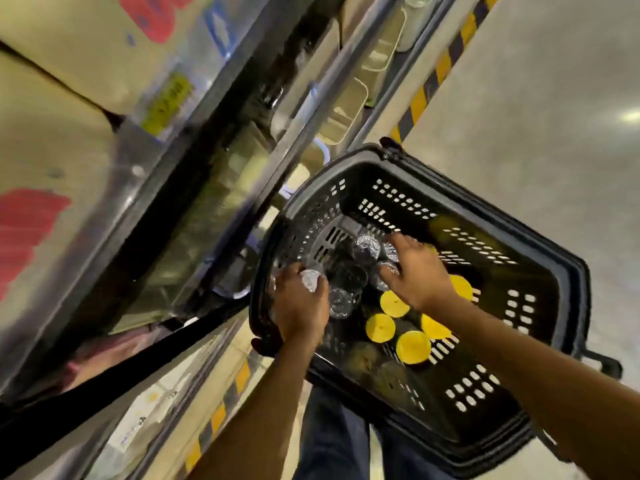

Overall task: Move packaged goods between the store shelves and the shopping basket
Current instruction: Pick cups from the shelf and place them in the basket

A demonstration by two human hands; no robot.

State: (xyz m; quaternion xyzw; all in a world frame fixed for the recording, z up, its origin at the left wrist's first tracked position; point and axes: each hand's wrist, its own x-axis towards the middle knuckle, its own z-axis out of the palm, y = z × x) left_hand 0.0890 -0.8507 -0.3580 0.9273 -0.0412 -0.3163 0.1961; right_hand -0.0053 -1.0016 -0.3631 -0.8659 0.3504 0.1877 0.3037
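A black plastic shopping basket point(540, 271) stands on the floor beside the shelves. Inside it are several yellow-lidded jars point(414, 346) and several silver-topped containers point(365, 247). My left hand point(299, 306) reaches into the basket's left side, its fingers curled round one silver-topped container point(310, 279). Inside the basket, my right hand point(420, 275) has its fingers bent over another silver-topped container point(386, 271). The picture is blurred, so the exact grip is hard to read.
Store shelves point(194, 209) with metal rails and a glass front run along the left, holding pale packaged goods point(346, 112). Yellow-and-black hazard tape point(433, 81) marks the shelf base. Grey floor point(554, 116) lies to the right. My legs point(332, 438) stand below the basket.
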